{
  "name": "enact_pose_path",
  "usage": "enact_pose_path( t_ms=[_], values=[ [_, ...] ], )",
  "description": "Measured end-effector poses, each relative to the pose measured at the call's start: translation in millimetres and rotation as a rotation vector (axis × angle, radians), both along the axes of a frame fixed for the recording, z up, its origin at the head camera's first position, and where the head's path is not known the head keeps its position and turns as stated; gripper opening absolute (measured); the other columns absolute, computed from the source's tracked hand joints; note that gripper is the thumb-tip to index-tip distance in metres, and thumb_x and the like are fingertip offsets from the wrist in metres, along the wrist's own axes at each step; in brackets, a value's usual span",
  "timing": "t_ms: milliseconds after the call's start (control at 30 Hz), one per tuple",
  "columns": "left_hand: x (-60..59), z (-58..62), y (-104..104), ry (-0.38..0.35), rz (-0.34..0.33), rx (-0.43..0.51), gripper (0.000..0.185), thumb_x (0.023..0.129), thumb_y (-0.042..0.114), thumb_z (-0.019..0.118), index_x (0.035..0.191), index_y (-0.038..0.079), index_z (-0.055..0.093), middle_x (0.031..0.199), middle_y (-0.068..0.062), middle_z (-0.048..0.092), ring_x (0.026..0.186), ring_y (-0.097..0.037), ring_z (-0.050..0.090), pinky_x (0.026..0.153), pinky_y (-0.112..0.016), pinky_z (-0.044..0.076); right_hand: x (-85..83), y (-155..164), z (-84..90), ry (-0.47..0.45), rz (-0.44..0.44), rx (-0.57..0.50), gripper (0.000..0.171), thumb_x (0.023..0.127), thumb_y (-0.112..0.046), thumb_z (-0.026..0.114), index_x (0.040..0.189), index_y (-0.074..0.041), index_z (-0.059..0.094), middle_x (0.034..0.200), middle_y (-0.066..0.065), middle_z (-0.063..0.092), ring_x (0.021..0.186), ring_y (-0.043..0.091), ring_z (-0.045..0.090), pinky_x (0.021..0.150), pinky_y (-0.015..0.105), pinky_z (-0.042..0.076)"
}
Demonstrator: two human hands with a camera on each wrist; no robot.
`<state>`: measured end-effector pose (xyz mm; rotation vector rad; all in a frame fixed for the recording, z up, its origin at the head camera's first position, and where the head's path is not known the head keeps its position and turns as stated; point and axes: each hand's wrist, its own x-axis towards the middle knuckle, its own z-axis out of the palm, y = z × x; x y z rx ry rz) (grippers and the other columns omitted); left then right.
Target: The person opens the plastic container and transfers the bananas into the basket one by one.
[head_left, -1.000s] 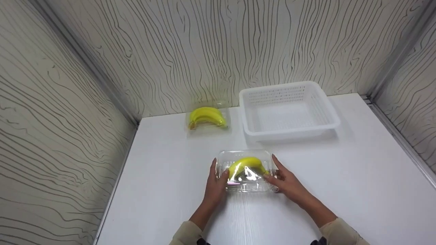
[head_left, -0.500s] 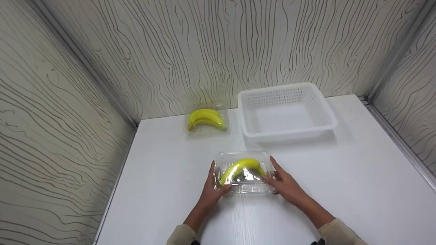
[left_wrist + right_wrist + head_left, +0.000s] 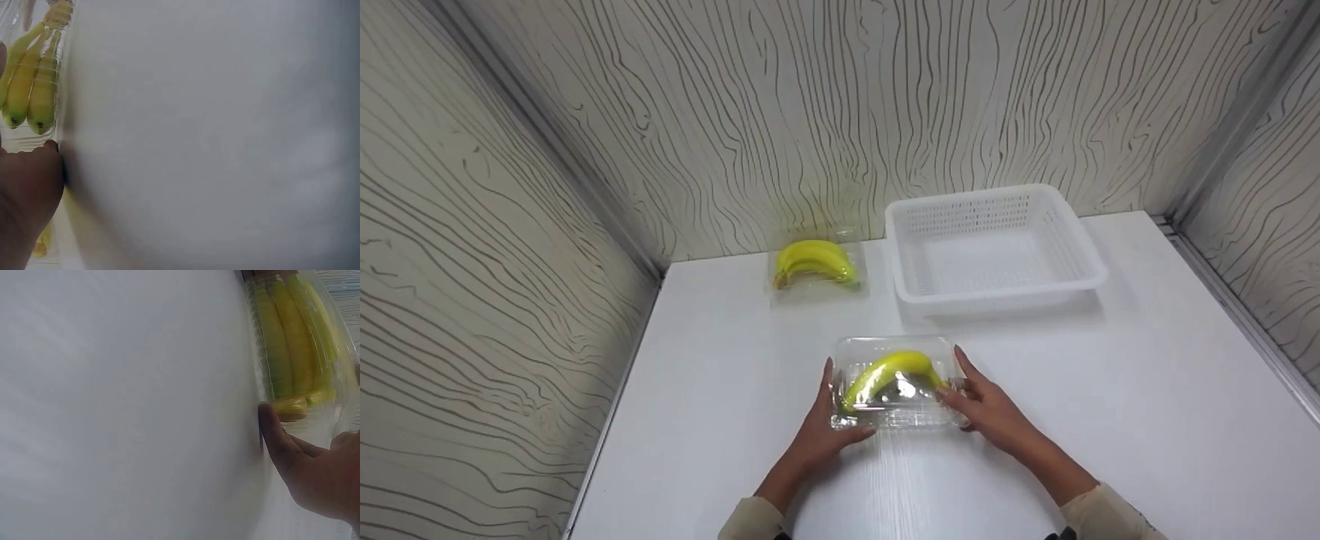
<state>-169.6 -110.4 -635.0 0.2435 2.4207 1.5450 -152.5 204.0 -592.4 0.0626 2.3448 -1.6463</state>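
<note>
Fingers of the left hand (image 3: pixel 819 429) and right hand (image 3: pixel 987 406) lay nearly straight against the two short ends of the clear box (image 3: pixel 894 382), thumbs along its near edge. The box of bananas (image 3: pixel 889 369) stood on the white table (image 3: pixel 1147 390), near the middle of its front half. Against the frame a second before, the left thumb had slipped off the lid to the near corner. The left wrist view showed the banana tips (image 3: pixel 28 118) pressed to the wall; the head view did not. A second banana pack (image 3: pixel 814 264) and white basket (image 3: pixel 994 247) stood along the table's far edge.
</note>
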Motion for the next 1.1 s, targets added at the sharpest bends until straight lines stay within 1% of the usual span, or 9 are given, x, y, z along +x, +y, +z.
enact_pose_path(
  t_ms=[167, 333, 467, 700, 767, 833, 933, 1033, 1100],
  values=[
    [-2.1, 1.7, -2, 0.016, -0.004, -0.017, 0.134, 0.079, 0.054, 0.089, 0.173, 0.034, -0.005, 0.181, -0.017, 0.014, 0.166, -0.047, 0.019, 0.13, -0.073, 0.022, -1.6, -1, 1.8, -0.01, 0.012, -0.009, 0.092, 0.103, -0.048, 0.067, 0.173, -0.031, 0.011, 0.162, 0.032, 0.047, 0.129, 0.037, 0.068, 0.083, 0.04, 0.068],
    [-3.4, 2.6, -4, 0.021, 0.005, -0.017, 0.135, 0.077, 0.051, 0.092, 0.173, 0.035, -0.001, 0.18, -0.019, 0.019, 0.165, -0.049, 0.022, 0.129, -0.072, 0.025, -1.2, -1, 3.0, -0.019, 0.016, -0.009, 0.091, 0.104, -0.046, 0.067, 0.174, -0.03, 0.011, 0.159, 0.032, 0.051, 0.125, 0.033, 0.069, 0.083, 0.041, 0.068],
    [-3.7, 2.5, -4, 0.016, 0.014, -0.017, 0.135, 0.075, 0.053, 0.092, 0.173, 0.033, 0.001, 0.18, -0.019, 0.019, 0.165, -0.048, 0.022, 0.129, -0.072, 0.026, -2.6, -1, 2.8, -0.026, 0.021, -0.003, 0.091, 0.104, -0.047, 0.066, 0.174, -0.03, 0.01, 0.157, 0.031, 0.053, 0.124, 0.031, 0.069, 0.083, 0.041, 0.068],
    [-5.2, 4.0, -2, 0.02, 0.001, 0.018, 0.133, 0.076, 0.052, 0.091, 0.173, 0.028, 0.003, 0.18, -0.018, 0.019, 0.166, -0.047, 0.022, 0.13, -0.072, 0.024, -8.2, 3, 2.7, -0.012, 0.012, 0.04, 0.093, 0.102, -0.049, 0.069, 0.173, -0.029, 0.013, 0.149, 0.026, 0.061, 0.108, 0.023, 0.069, 0.08, 0.034, 0.063],
    [-5.2, 3.9, -2, 0.022, -0.003, 0.023, 0.132, 0.077, 0.052, 0.09, 0.173, 0.028, 0.002, 0.18, -0.017, 0.019, 0.165, -0.047, 0.022, 0.13, -0.072, 0.024, -9.0, 4, 3.6, 0.004, 0.012, 0.062, 0.093, 0.102, -0.05, 0.069, 0.173, -0.028, 0.014, 0.151, 0.025, 0.061, 0.113, 0.027, 0.069, 0.083, 0.034, 0.062],
    [-4.7, 3.4, -3, 0.025, -0.007, 0.021, 0.132, 0.078, 0.052, 0.09, 0.173, 0.028, 0.0, 0.18, -0.017, 0.018, 0.165, -0.047, 0.022, 0.13, -0.072, 0.024, -8.7, 5, 5.1, 0.028, 0.011, 0.099, 0.093, 0.101, -0.051, 0.069, 0.173, -0.026, 0.016, 0.156, 0.025, 0.058, 0.124, 0.034, 0.068, 0.091, 0.04, 0.062],
    [-4.1, 2.2, -4, 0.029, -0.013, 0.009, 0.132, 0.08, 0.052, 0.089, 0.173, 0.028, -0.002, 0.181, -0.018, 0.016, 0.166, -0.048, 0.021, 0.13, -0.072, 0.024, -6.8, 4, 9.4, 0.091, 0.011, 0.185, 0.093, 0.1, -0.055, 0.068, 0.173, -0.024, 0.019, 0.163, 0.026, 0.049, 0.14, 0.044, 0.061, 0.104, 0.052, 0.06],
    [-4.0, 2.3, -5, 0.033, -0.017, 0.002, 0.132, 0.08, 0.052, 0.089, 0.173, 0.028, -0.003, 0.181, -0.019, 0.014, 0.165, -0.049, 0.021, 0.13, -0.072, 0.024, -6.1, 1, 13.6, 0.207, 0.019, 0.281, 0.092, 0.099, -0.056, 0.07, 0.172, -0.022, 0.025, 0.169, 0.024, 0.041, 0.151, 0.048, 0.049, 0.115, 0.062, 0.052],
    [-4.3, 2.5, -5, 0.034, -0.02, -0.001, 0.132, 0.08, 0.052, 0.089, 0.173, 0.028, -0.003, 0.181, -0.02, 0.014, 0.165, -0.049, 0.021, 0.13, -0.072, 0.024, -6.1, -2, 16.3, 0.304, 0.04, 0.337, 0.089, 0.098, -0.055, 0.071, 0.17, -0.021, 0.031, 0.172, 0.022, 0.037, 0.155, 0.049, 0.043, 0.118, 0.066, 0.047]
  ],
)
